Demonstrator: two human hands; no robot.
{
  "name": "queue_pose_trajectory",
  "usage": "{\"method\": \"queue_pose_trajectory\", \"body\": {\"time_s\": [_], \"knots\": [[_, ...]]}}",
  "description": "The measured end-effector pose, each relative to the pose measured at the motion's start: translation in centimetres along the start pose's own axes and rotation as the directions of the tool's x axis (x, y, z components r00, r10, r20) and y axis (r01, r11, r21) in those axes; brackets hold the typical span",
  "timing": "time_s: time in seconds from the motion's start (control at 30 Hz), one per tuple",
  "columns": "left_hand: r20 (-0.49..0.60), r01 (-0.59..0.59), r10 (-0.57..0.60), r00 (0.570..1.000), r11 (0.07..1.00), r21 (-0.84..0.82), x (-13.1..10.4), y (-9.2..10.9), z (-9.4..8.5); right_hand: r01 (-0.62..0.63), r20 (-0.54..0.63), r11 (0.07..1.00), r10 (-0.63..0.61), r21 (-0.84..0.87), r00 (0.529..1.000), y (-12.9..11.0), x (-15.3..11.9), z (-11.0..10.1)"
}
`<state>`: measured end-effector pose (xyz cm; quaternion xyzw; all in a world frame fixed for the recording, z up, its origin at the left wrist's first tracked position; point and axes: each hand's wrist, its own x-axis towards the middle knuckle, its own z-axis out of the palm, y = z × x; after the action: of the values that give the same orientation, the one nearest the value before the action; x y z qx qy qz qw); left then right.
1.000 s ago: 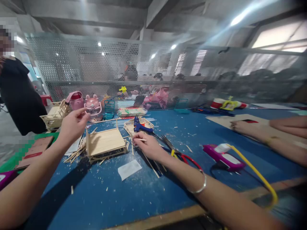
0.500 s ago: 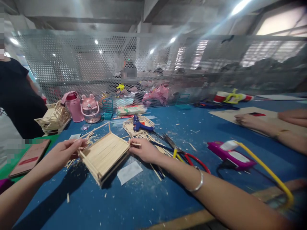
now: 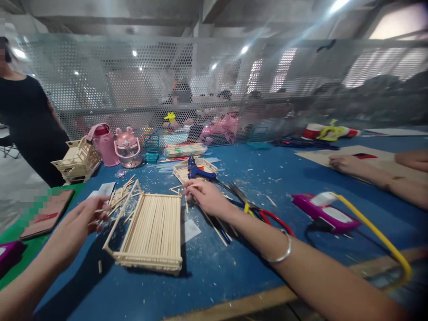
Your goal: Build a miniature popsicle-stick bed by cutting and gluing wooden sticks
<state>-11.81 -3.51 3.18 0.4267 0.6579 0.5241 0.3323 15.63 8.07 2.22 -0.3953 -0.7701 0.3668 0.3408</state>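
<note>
A flat tray-like frame of thin wooden sticks [image 3: 154, 232] lies on the blue table [image 3: 234, 267] in front of me, its long side pointing away. My left hand [image 3: 78, 225] hovers just left of it with fingers apart, its fingertips by a heap of loose sticks [image 3: 117, 198]. My right hand [image 3: 207, 196], with a silver bangle on its wrist, rests at the frame's far right corner and pinches a short thin stick. Just beyond that hand a blue glue gun [image 3: 197, 171] lies on a second stick frame [image 3: 182, 171].
Red- and yellow-handled tools [image 3: 264, 216] lie under my right forearm. At the right are a purple device [image 3: 321, 213] with a yellow cable, and a co-worker's arms [image 3: 368, 176]. Far left: a stick house [image 3: 78, 160], a pink bottle [image 3: 103, 142], a pink cup [image 3: 127, 149]. A person in black [image 3: 26, 120] stands there.
My left hand came down from the air, took the stick frame, turned it lengthwise and pulled it closer, then let go. My right hand stayed beside the frame with its stick.
</note>
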Motion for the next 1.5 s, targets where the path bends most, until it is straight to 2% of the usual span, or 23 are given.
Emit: {"method": "queue_pose_trajectory", "body": {"time_s": [0.1,0.17,0.27,0.37,0.43,0.53,0.73,0.87,0.97,1.07,1.23,1.5], "knots": [[0.028,-0.056,0.056,0.998,0.998,0.006,3.3,1.8,2.2,0.161,-0.104,0.93,-0.205,-0.33,0.973,-1.9,0.9,-1.6],[0.064,-0.042,0.044,0.997,0.998,-0.036,5.1,2.3,4.2,0.226,-0.082,0.846,-0.301,-0.484,0.95,-3.6,1.8,-2.4],[0.123,0.038,-0.013,0.992,0.98,-0.198,6.5,1.5,6.7,0.255,0.02,0.808,-0.289,-0.532,0.957,-5.8,2.9,-2.9],[0.181,0.071,-0.008,0.983,0.937,-0.342,6.7,-0.4,7.9,0.253,0.068,0.825,-0.254,-0.506,0.965,-6.4,3.5,-2.5],[0.251,0.114,-0.01,0.968,0.907,-0.405,6.4,-1.3,7.9,0.247,0.099,0.838,-0.228,-0.487,0.969,-5.9,3.6,-1.9],[0.303,0.16,-0.01,0.953,0.865,-0.476,6.0,-1.4,7.3,0.266,0.164,0.837,-0.212,-0.478,0.963,-5.1,3.3,-0.9],[0.323,0.209,-0.079,0.943,0.896,-0.391,5.6,-0.3,6.1,0.256,0.12,0.836,-0.226,-0.486,0.967,-5.3,2.4,1.1],[0.335,0.092,0.017,0.942,0.947,-0.308,5.5,-0.9,6.0,0.296,0.148,0.799,-0.257,-0.524,0.955,-5.5,2.2,1.8],[0.316,0.003,0.099,0.944,0.952,-0.305,5.4,-1.1,6.1,0.302,0.176,0.782,-0.245,-0.546,0.953,-5.4,2.2,2.1],[0.283,0.024,0.08,0.956,0.938,-0.346,5.1,-0.7,6.3,0.295,0.18,0.767,-0.234,-0.57,0.955,-5.2,2.3,2.4],[0.228,0.014,0.062,0.972,0.948,-0.318,5.0,-0.4,6.5,0.309,0.173,0.758,-0.257,-0.574,0.951,-5.0,2.3,2.8],[0.246,-0.033,0.108,0.963,0.956,-0.29,5.6,-1.1,6.4,0.294,0.16,0.747,-0.249,-0.596,0.955,-4.8,2.4,3.0]]}}
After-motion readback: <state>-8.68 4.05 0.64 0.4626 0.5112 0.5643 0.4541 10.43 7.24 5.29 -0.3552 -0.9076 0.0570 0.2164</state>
